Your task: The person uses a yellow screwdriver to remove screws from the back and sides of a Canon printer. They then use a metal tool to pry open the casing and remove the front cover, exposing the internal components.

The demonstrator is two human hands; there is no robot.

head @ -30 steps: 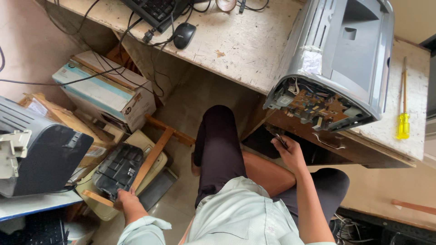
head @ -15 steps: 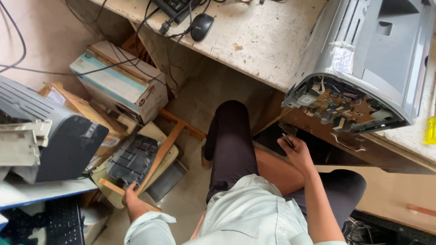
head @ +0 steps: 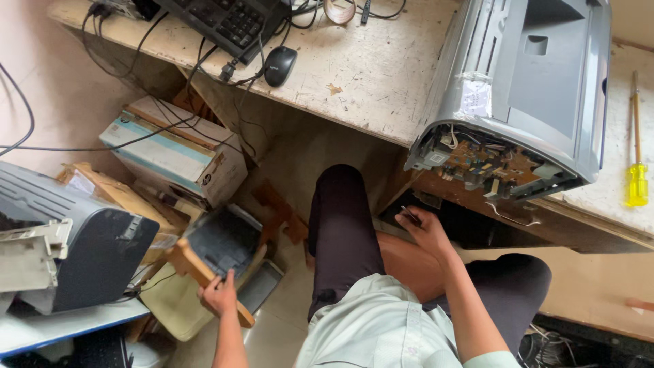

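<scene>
My left hand (head: 219, 294) reaches down to the floor and grips a wooden strip (head: 199, 271). The strip runs along the near edge of a black plastic printer tray (head: 221, 240), which is tilted up. My right hand (head: 430, 233) is at the mouth of a dark open drawer (head: 470, 228) under the desk, with its fingertips pinching a small thin dark object (head: 411, 216). Just above that hand, a grey printer (head: 538, 82) overhangs the desk edge, its circuit boards and wires (head: 487, 163) exposed. My knees sit between the two hands.
A worn desk (head: 354, 75) carries a black keyboard (head: 225, 20), a black mouse (head: 280, 65), cables and a yellow-handled screwdriver (head: 637, 182). On the floor at the left are a cardboard box (head: 174, 150), another grey printer (head: 75, 235) and a beige casing (head: 174, 303).
My left hand has closed on the wooden strip and raised it with the black tray, which now tilts towards me. The right hand has stayed at the drawer.
</scene>
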